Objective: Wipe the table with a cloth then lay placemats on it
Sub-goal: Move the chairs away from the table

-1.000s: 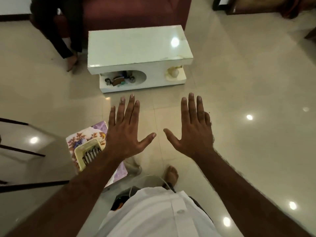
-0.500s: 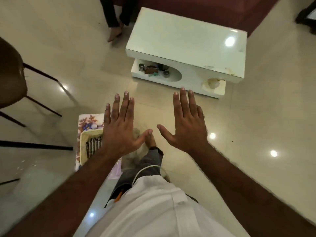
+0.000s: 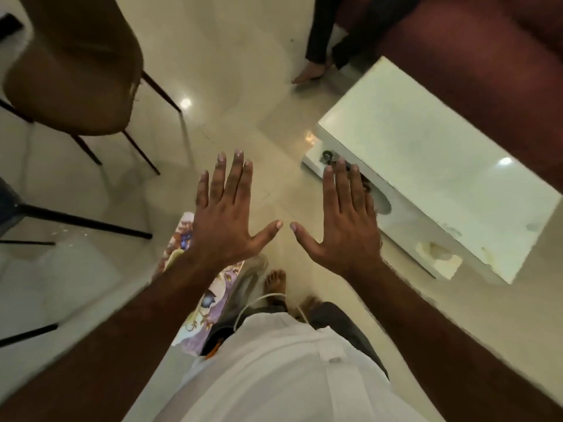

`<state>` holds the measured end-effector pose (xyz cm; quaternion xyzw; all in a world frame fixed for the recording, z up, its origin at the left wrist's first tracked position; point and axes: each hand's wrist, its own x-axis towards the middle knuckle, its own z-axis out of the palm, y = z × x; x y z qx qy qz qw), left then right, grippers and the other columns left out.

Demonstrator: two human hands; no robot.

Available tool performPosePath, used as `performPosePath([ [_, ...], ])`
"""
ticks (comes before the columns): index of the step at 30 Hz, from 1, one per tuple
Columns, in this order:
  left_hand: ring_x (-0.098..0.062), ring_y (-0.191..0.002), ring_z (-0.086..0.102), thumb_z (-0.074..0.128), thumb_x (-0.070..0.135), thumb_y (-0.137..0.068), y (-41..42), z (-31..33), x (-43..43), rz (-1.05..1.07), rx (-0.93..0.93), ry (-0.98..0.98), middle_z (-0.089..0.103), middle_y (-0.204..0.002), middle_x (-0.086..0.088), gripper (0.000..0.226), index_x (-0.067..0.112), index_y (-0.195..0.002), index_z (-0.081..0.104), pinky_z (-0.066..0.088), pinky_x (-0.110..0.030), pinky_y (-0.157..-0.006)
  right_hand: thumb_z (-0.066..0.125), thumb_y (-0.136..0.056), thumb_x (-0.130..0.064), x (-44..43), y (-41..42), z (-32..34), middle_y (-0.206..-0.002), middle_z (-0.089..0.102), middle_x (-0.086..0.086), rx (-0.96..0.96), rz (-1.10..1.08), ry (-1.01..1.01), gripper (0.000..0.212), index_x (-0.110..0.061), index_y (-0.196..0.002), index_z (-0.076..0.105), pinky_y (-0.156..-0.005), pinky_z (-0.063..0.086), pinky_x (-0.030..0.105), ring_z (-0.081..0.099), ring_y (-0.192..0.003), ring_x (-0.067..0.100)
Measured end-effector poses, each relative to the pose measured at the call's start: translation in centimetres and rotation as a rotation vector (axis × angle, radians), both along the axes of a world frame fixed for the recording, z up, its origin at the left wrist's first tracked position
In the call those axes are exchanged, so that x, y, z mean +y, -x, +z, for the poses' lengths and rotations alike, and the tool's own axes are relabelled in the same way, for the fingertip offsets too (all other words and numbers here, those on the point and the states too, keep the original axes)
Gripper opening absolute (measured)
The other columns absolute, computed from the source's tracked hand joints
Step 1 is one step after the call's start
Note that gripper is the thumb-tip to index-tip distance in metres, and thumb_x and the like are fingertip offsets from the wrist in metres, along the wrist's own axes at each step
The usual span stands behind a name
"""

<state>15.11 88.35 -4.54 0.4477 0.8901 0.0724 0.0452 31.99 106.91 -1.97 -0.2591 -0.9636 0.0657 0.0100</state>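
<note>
A low white coffee table (image 3: pixel 432 166) stands at the right, its glossy top bare. Both my hands are held out flat over the floor with fingers spread, palms down. My left hand (image 3: pixel 227 217) hovers above a floral placemat (image 3: pixel 202 312) lying on the floor, partly hidden by my arm. A pale yellow basket edge (image 3: pixel 174 257) peeks out beside my left wrist. My right hand (image 3: pixel 342 222) floats in front of the table's near-left corner. Neither hand holds anything. No cloth can be made out.
A brown chair (image 3: pixel 76 65) with thin dark legs stands at the upper left. A dark red sofa (image 3: pixel 487 65) lies behind the table, and another person's bare foot (image 3: pixel 309 74) rests near it. Small objects sit in the table's lower shelf (image 3: pixel 327 155). My bare feet (image 3: pixel 275 281) stand on shiny tiles.
The view has swung left and down: the table has slid to the right and the brown chair has come into view. Both hands stay spread and empty.
</note>
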Motion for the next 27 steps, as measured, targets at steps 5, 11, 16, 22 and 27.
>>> performPosePath([
  [5,-0.038,-0.172,-0.014,0.034,0.094,-0.094,5.1,-0.1,2.5,0.167,0.0,0.018,-0.017,-0.186,-0.011,0.126,0.01,-0.177,-0.007,0.007,-0.067,-0.136,0.044,-0.096,-0.089,5.0,8.6,-0.6,-0.185,-0.015,0.01,0.007,0.169,0.001,0.121,-0.013,-0.177,-0.003,-0.137,0.01,0.057,-0.013,-0.172,0.032],
  [11,-0.035,-0.172,-0.018,0.032,0.097,-0.093,11.9,0.4,8.4,0.361,0.006,0.014,-0.023,-0.185,-0.007,0.127,0.013,-0.177,-0.011,0.007,-0.066,-0.137,0.042,-0.097,-0.089,12.3,18.7,0.1,-0.185,-0.014,0.01,0.028,0.331,-0.006,0.119,-0.013,-0.177,-0.002,-0.136,0.015,0.059,-0.013,-0.172,0.032],
  [16,-0.035,-0.171,-0.018,0.028,0.098,-0.092,17.2,1.0,12.1,0.477,0.014,0.016,-0.023,-0.185,-0.008,0.126,0.014,-0.177,-0.014,0.006,-0.067,-0.137,0.044,-0.096,-0.089,17.2,27.4,0.7,-0.186,-0.009,0.011,0.071,0.47,-0.001,0.119,-0.013,-0.178,0.004,-0.134,0.012,0.056,-0.009,-0.172,0.034],
  [22,-0.036,-0.172,-0.018,0.034,0.097,-0.093,25.3,1.0,14.4,0.606,0.028,0.01,-0.021,-0.185,-0.007,0.126,0.014,-0.178,-0.01,0.008,-0.068,-0.136,0.042,-0.096,-0.089,20.7,38.2,0.3,-0.186,-0.007,0.012,0.112,0.562,0.007,0.118,-0.012,-0.178,0.006,-0.133,0.02,0.057,-0.006,-0.172,0.034],
  [27,-0.035,-0.172,-0.015,0.036,0.095,-0.094,33.9,0.1,14.6,0.671,0.055,-0.004,-0.018,-0.186,-0.009,0.126,0.012,-0.178,-0.009,0.009,-0.068,-0.136,0.041,-0.097,-0.088,21.3,48.0,-0.5,-0.185,-0.012,0.011,0.091,0.636,0.005,0.118,-0.013,-0.178,0.001,-0.134,0.022,0.058,-0.011,-0.172,0.033],
])
